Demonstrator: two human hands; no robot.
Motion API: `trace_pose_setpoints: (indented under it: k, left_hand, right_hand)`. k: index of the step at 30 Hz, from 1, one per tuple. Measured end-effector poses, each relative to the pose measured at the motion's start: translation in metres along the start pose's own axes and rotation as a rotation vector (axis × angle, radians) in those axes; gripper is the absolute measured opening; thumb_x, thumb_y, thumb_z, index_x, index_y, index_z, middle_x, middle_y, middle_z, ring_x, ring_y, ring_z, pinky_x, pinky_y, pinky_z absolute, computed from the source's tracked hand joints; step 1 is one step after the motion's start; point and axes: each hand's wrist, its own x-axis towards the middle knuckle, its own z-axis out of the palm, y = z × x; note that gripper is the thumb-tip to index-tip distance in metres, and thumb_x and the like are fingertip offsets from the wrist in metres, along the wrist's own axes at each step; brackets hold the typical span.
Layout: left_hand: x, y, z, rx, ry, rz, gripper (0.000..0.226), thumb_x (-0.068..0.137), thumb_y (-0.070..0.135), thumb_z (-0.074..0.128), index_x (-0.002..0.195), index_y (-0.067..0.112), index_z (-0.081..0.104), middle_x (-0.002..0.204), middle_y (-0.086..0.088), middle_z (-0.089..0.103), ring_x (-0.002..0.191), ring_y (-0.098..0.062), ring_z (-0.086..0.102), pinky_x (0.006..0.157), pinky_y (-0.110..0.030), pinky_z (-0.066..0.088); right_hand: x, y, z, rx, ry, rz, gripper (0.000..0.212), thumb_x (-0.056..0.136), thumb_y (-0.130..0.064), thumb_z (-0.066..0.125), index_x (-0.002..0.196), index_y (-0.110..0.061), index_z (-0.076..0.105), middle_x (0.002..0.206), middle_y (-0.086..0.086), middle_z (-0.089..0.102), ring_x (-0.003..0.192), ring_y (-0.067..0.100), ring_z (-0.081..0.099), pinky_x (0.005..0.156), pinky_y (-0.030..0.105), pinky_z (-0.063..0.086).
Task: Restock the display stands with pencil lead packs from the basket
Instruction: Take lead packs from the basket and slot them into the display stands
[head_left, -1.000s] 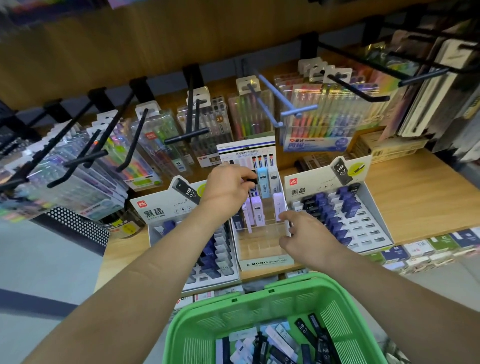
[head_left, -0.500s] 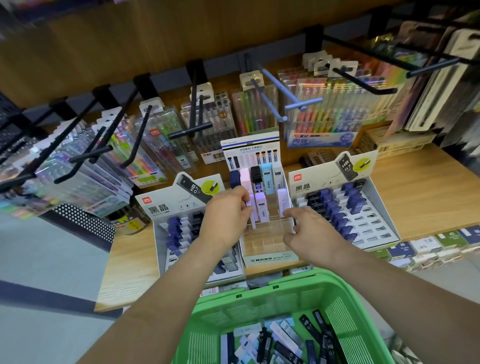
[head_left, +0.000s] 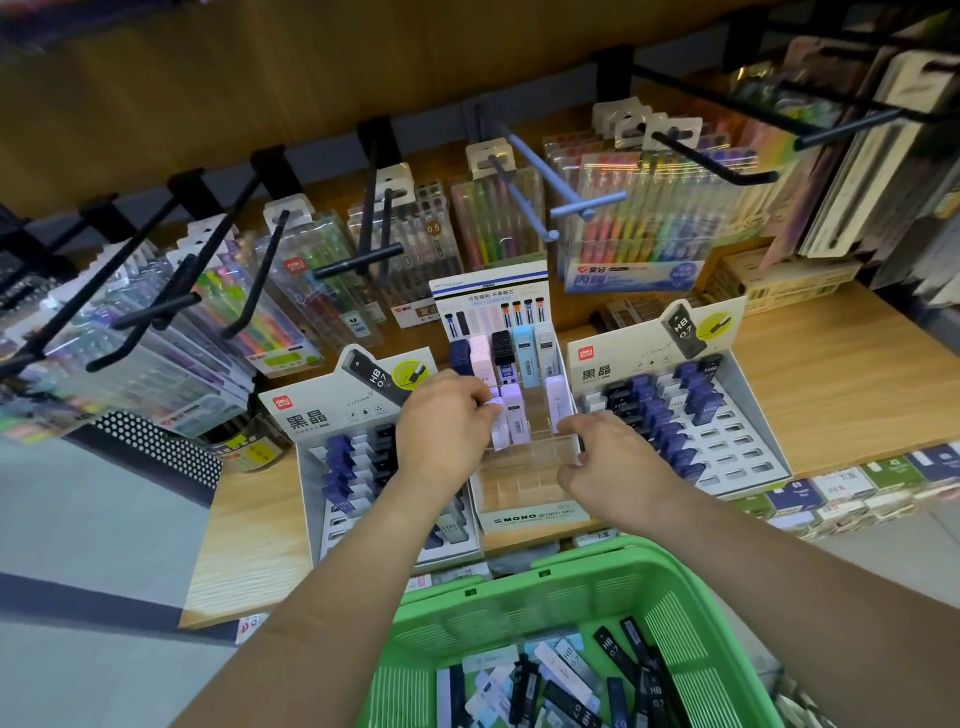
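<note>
The middle stand sits between two stands, behind the basket.

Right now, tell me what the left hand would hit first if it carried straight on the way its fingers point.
The lilac pack standing in the clear stand; fingertips of the left hand seem to pinch it, though depth is hard to judge.

"MONO graph MG" runs along the front label of the clear stand. The left display card and right display card each read "deli", "黑晶" and "HB 0.7". A hanging pen pack shows "0.5". Black lead packs in the basket read "HB 0.7".
</note>
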Motion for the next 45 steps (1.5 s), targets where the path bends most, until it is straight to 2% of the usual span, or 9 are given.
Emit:
trace_pose_setpoints:
  k: [11, 14, 17, 23, 28, 33, 36, 39, 45]
  left_hand:
    - [-0.001, -0.006, 0.0, 0.031, 0.063, 0.145, 0.012, 0.085, 0.024, 0.07, 0.094, 0.016, 0.073, 0.086, 0.002, 0.06, 0.088, -0.018, 0.052, 0.074, -0.02, 0.03]
    - [-0.014, -0.001, -0.012, -0.127, 0.126, 0.062, 0.009, 0.086, 0.021, 0.067, 0.093, 0.02, 0.073, 0.083, 0.01, 0.06, 0.08, -0.001, 0.048, 0.069, -0.01, 0.033]
    - [-0.059, 0.001, -0.023, -0.335, 0.153, 0.007, 0.011, 0.083, 0.024, 0.064, 0.082, 0.035, 0.068, 0.069, 0.02, 0.06, 0.07, 0.008, 0.052, 0.063, -0.001, 0.037]
    - [-0.159, -0.023, 0.02, -0.227, -0.328, -0.178, 0.013, 0.09, 0.022, 0.058, 0.089, 0.031, 0.068, 0.069, 0.017, 0.065, 0.051, 0.001, 0.056, 0.052, -0.017, 0.052]
    - [-0.223, -0.062, 0.079, -0.071, -0.678, -0.256, 0.033, 0.089, 0.023, 0.059, 0.121, 0.027, 0.063, 0.119, 0.004, 0.065, 0.097, -0.013, 0.064, 0.086, -0.021, 0.049]
    - [-0.275, -0.094, 0.131, 0.083, -0.94, -0.238, 0.074, 0.08, 0.038, 0.069, 0.144, 0.02, 0.036, 0.143, -0.007, 0.045, 0.13, -0.027, 0.04, 0.111, -0.038, 0.032]
    - [-0.298, -0.104, 0.157, 0.117, -1.048, -0.233, 0.094, 0.077, 0.055, 0.069, 0.149, 0.02, 0.02, 0.149, -0.012, 0.029, 0.137, -0.034, 0.027, 0.113, -0.046, 0.028]
    - [-0.316, -0.102, 0.174, 0.194, -1.093, -0.107, 0.09, 0.076, 0.057, 0.069, 0.145, 0.021, 0.024, 0.144, -0.014, 0.027, 0.131, -0.037, 0.031, 0.106, -0.049, 0.037]
    - [-0.313, -0.101, 0.189, 0.151, -1.077, 0.012, 0.058, 0.076, 0.039, 0.072, 0.122, 0.012, 0.048, 0.122, -0.013, 0.042, 0.104, -0.031, 0.054, 0.088, -0.04, 0.049]
  right_hand:
    - [-0.004, 0.001, -0.004, -0.032, -0.012, -0.027, 0.056, 0.09, -0.013, 0.057, 0.144, -0.018, 0.043, 0.141, 0.005, 0.044, 0.11, 0.022, 0.057, 0.092, 0.021, 0.038]
    - [-0.009, 0.002, -0.011, -0.052, -0.003, -0.048, 0.05, 0.09, -0.013, 0.056, 0.139, -0.019, 0.049, 0.136, 0.005, 0.05, 0.107, 0.02, 0.059, 0.092, 0.022, 0.042]
    - [-0.019, 0.006, -0.016, -0.044, -0.029, -0.075, 0.029, 0.093, -0.013, 0.052, 0.121, -0.02, 0.061, 0.108, -0.005, 0.063, 0.079, 0.006, 0.06, 0.066, 0.014, 0.044]
    - [-0.071, 0.047, 0.015, -0.236, -0.353, -0.069, 0.025, 0.095, -0.013, 0.054, 0.116, -0.024, 0.063, 0.093, -0.012, 0.064, 0.062, -0.003, 0.059, 0.053, 0.012, 0.043]
    - [-0.083, 0.101, 0.07, -0.439, -0.527, 0.016, 0.045, 0.094, -0.012, 0.054, 0.138, -0.017, 0.049, 0.114, 0.006, 0.066, 0.095, 0.016, 0.064, 0.075, 0.025, 0.051]
    - [-0.078, 0.15, 0.146, -0.476, -0.607, 0.104, 0.067, 0.093, -0.026, 0.062, 0.149, -0.009, 0.029, 0.138, 0.017, 0.05, 0.122, 0.026, 0.051, 0.09, 0.026, 0.044]
    - [-0.081, 0.181, 0.181, -0.569, -0.69, 0.113, 0.097, 0.086, -0.042, 0.071, 0.155, -0.012, 0.01, 0.158, 0.021, 0.019, 0.14, 0.037, 0.031, 0.111, 0.039, 0.037]
    - [-0.085, 0.192, 0.206, -0.7, -0.721, 0.095, 0.112, 0.081, -0.045, 0.075, 0.156, -0.015, -0.003, 0.158, 0.025, -0.002, 0.143, 0.043, 0.018, 0.11, 0.047, 0.036]
    - [-0.099, 0.201, 0.24, -0.798, -0.615, -0.016, 0.096, 0.082, -0.03, 0.076, 0.152, -0.015, 0.013, 0.148, 0.014, 0.019, 0.134, 0.043, 0.033, 0.094, 0.047, 0.052]
